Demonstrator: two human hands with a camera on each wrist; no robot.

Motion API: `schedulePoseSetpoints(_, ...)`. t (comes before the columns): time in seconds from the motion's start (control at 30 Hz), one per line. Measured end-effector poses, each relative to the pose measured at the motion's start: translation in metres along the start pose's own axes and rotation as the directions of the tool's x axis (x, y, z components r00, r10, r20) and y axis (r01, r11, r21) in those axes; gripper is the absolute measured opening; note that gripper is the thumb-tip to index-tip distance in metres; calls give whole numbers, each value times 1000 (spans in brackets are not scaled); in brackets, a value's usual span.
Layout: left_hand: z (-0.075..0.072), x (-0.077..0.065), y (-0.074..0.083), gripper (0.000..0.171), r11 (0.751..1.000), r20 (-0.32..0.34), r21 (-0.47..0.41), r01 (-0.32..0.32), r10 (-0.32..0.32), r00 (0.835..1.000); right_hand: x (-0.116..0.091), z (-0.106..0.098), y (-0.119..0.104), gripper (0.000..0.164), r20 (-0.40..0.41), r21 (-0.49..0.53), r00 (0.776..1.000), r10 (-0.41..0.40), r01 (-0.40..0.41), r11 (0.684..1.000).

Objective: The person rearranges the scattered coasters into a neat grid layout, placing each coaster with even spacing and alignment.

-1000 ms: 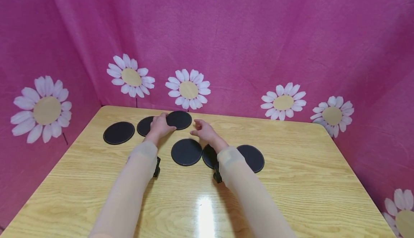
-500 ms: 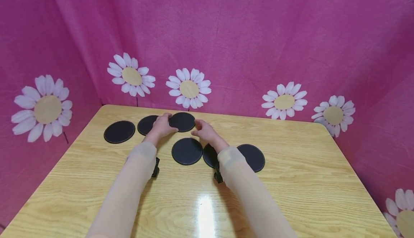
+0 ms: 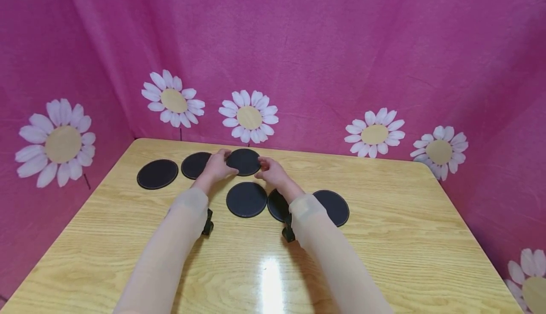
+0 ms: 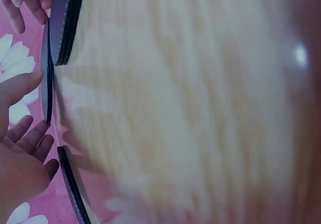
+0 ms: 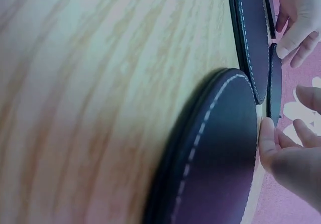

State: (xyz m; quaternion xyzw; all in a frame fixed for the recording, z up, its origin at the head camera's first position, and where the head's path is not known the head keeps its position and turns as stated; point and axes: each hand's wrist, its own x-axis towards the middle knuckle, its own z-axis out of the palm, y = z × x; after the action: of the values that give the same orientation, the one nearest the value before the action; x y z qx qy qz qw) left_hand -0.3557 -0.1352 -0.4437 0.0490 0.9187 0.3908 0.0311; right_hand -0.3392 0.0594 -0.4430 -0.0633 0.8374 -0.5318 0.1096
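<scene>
A round black coaster with a stitched rim lies near the table's back edge, between the two hands. My left hand is at its left side, thumb at the near rim and fingers toward the far rim. At the right rim is my right hand, fingers loosely bent. The left wrist view shows the coaster nearly edge-on, beside the thumb and fingers of the left hand. In the right wrist view, fingertips of the right hand reach the lower end of the coaster.
Two more coasters lie to the left, an outer one and one partly behind the left hand. Nearer stand a middle coaster, one partly covered by the right wrist, and a right one. A pink flowered curtain borders the table.
The coaster between the hands has shifted right and slightly nearer. My left hand has moved right along with it; the right hand now meets its right rim. The other coasters stay put.
</scene>
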Motion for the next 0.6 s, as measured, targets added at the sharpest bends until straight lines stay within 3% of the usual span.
schedulePoseSetpoints(0.33,4,0,5,65,996,-98,-94,-1,-8,995,-1,-2,2,56,-34,195,999,33,-26,980)
schedulePoseSetpoints(0.47,6,-1,5,65,985,-118,-172,-8,-13,993,-2,-3,3,55,-92,272,996,12,14,962)
schedulePoseSetpoints(0.6,9,-2,7,65,977,-134,-211,-17,-12,991,-1,-5,4,54,-153,285,988,-12,56,957)
